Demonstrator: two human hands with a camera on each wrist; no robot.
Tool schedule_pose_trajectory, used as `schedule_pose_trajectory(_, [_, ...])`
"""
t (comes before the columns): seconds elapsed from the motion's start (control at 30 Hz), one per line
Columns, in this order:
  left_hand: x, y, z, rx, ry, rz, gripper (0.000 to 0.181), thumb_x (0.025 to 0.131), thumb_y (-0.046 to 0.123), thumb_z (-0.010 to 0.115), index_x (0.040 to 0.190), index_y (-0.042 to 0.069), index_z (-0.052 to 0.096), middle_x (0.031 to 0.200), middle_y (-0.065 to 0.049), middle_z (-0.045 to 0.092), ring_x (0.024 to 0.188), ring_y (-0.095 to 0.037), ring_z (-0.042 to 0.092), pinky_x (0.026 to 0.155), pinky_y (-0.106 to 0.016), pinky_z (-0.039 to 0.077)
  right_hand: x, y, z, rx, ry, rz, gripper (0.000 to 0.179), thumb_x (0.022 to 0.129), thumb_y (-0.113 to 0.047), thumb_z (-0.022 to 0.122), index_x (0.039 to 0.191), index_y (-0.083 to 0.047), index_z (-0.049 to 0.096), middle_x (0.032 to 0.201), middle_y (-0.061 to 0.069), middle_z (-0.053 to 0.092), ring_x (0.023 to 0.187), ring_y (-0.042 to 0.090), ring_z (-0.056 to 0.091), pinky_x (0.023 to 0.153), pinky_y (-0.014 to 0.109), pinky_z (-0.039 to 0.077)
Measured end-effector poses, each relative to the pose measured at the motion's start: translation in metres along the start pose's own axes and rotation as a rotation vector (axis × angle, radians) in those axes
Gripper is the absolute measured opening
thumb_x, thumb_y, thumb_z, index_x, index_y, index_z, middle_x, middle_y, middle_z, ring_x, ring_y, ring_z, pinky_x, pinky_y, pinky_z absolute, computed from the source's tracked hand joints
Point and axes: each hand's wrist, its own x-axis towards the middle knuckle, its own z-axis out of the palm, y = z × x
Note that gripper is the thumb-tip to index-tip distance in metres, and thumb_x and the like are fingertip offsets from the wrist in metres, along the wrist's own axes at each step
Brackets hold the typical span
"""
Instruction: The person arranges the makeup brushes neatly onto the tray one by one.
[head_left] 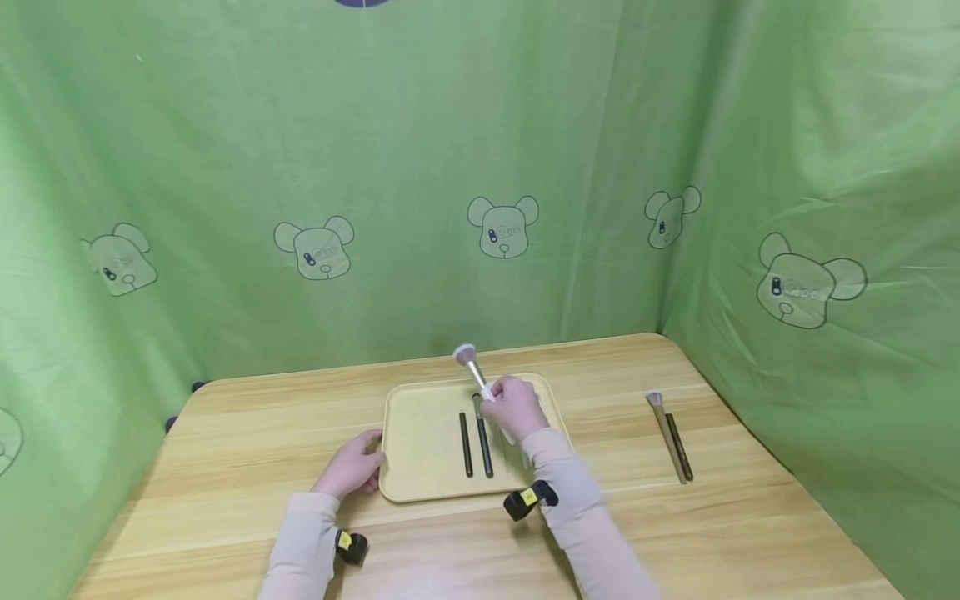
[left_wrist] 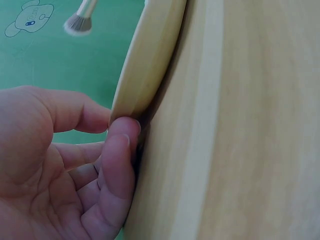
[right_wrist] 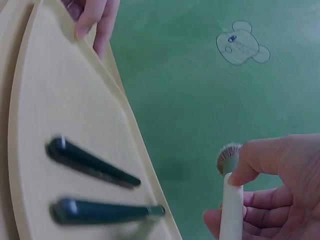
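My right hand [head_left: 517, 407] pinches a makeup brush [head_left: 487, 390] by its white handle above the tray, with the fluffy head up and tilted left. The right wrist view shows the thumb laid along this white handle [right_wrist: 231, 207]. At the near left of the beige tray [head_left: 420, 442], my left hand [head_left: 351, 465] holds the rim between thumb and fingers. In the left wrist view, the fingertips [left_wrist: 125, 130] reach under the tray wall [left_wrist: 150, 55]. A short dark stick [head_left: 466, 444] and a dark-handled brush [head_left: 483, 437] lie side by side on the tray. Behind them, paler slim items are partly hidden by my right hand.
On the wooden table [head_left: 720, 533], to the right of the tray, lie a tan-handled brush [head_left: 670, 437] and a shorter dark stick [head_left: 679, 447] close together. Green curtains [head_left: 420, 167] with bear prints enclose the table at the back and sides.
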Motion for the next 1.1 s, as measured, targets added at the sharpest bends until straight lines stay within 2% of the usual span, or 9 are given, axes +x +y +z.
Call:
schedule_pose_trajectory(0.4, [0.000, -0.001, 0.001, -0.013, -0.007, 0.002, 0.058, 0.088, 0.007, 0.053, 0.144, -0.002, 0.041, 0.064, -0.007, 0.057, 0.050, -0.015, 0.053, 0.047, -0.026, 0.052, -0.004, -0.019, 0.029, 0.026, -0.011, -0.002, 0.013, 0.076, -0.010, 0.073, 0.081, -0.003, 0.064, 0.071, 0.006, 0.064, 0.056, 0.012, 0.053, 0.049, 0.022, 0.047])
schedule_pose_trajectory(0.57, [0.000, -0.001, 0.001, -0.017, -0.009, 0.005, 0.059, 0.087, 0.007, 0.053, 0.144, -0.002, 0.041, 0.064, -0.007, 0.057, 0.050, -0.015, 0.053, 0.047, -0.026, 0.052, -0.004, -0.026, 0.039, 0.022, -0.004, 0.033, 0.012, 0.075, -0.012, 0.073, 0.079, -0.004, 0.064, 0.071, 0.005, 0.064, 0.059, 0.012, 0.054, 0.052, 0.022, 0.047])
schedule_pose_trajectory(0.8, [0.001, 0.000, -0.001, -0.016, -0.009, -0.003, 0.059, 0.087, 0.007, 0.053, 0.145, -0.002, 0.040, 0.065, -0.008, 0.057, 0.051, -0.015, 0.053, 0.048, -0.025, 0.052, -0.008, -0.034, 0.050, 0.081, -0.012, 0.120, 0.012, 0.075, -0.011, 0.073, 0.075, -0.003, 0.064, 0.072, 0.005, 0.060, 0.064, 0.016, 0.054, 0.057, 0.024, 0.047])
schedule_pose_trajectory(1.1, [0.001, 0.000, 0.000, -0.018, -0.014, -0.001, 0.060, 0.087, 0.007, 0.053, 0.145, -0.001, 0.040, 0.066, -0.008, 0.057, 0.051, -0.015, 0.053, 0.048, -0.026, 0.052, -0.014, -0.036, 0.063, 0.059, -0.006, 0.165, 0.019, 0.074, -0.010, 0.072, 0.066, -0.009, 0.056, 0.065, 0.001, 0.053, 0.059, 0.016, 0.051, 0.053, 0.025, 0.044])
